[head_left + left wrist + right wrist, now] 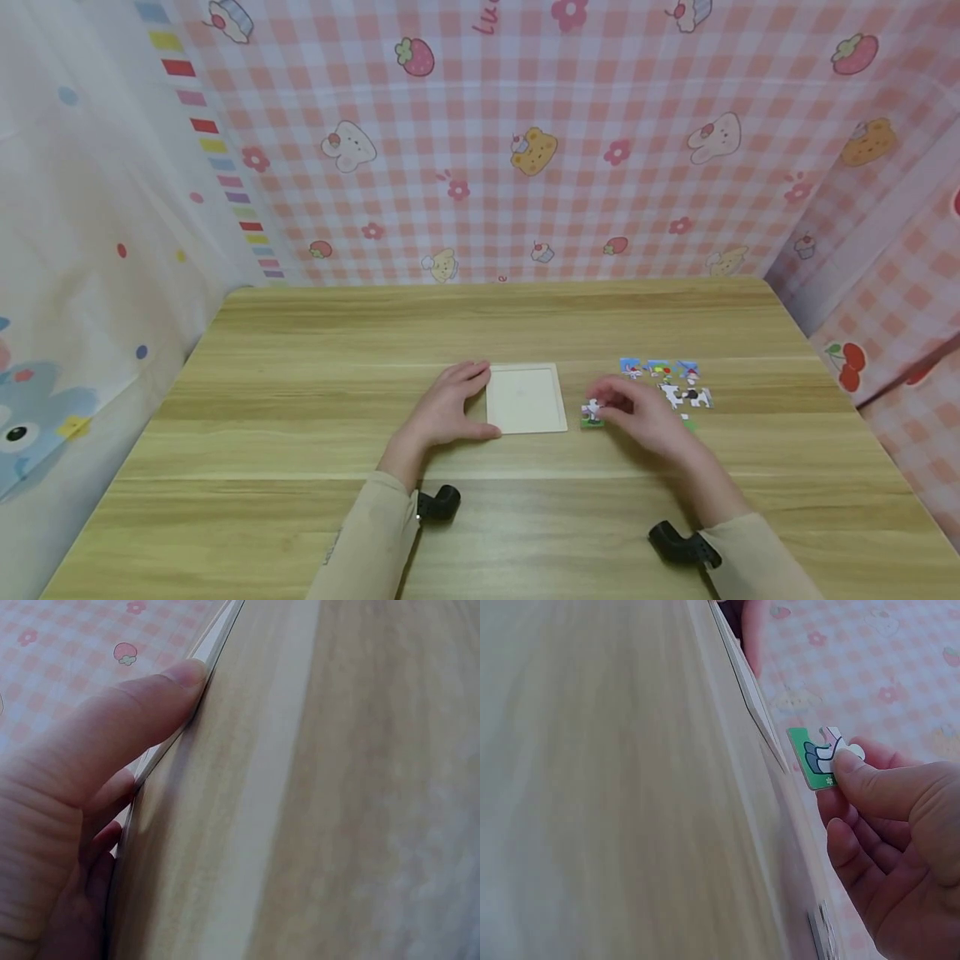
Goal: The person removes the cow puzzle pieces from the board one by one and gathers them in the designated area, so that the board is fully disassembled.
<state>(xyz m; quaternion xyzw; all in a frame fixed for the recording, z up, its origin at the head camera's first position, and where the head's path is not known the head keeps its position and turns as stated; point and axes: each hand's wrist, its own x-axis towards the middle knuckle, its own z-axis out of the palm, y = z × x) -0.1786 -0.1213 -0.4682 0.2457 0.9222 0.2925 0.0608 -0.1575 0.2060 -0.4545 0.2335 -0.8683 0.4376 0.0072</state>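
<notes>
A square, cream puzzle tray (525, 400) with a raised rim lies flat on the table. My left hand (447, 406) holds its left side, thumb at the near corner and fingers at the far corner. In the left wrist view, the thumb (142, 709) presses on the tray's edge. To the right of the tray, my right hand (637, 410) pinches a puzzle piece (819, 759) between thumb and fingers. This piece is green with a white and grey picture and is raised off the table. Beyond and beside that hand lie several loose puzzle pieces (699, 397), some partly hidden by it.
The wooden table (337, 333) reaches back to a pink checked cloth (480, 192). A white patterned curtain (97, 208) hangs at the left. Black wrist mounts (441, 504) stick out from both beige sleeves.
</notes>
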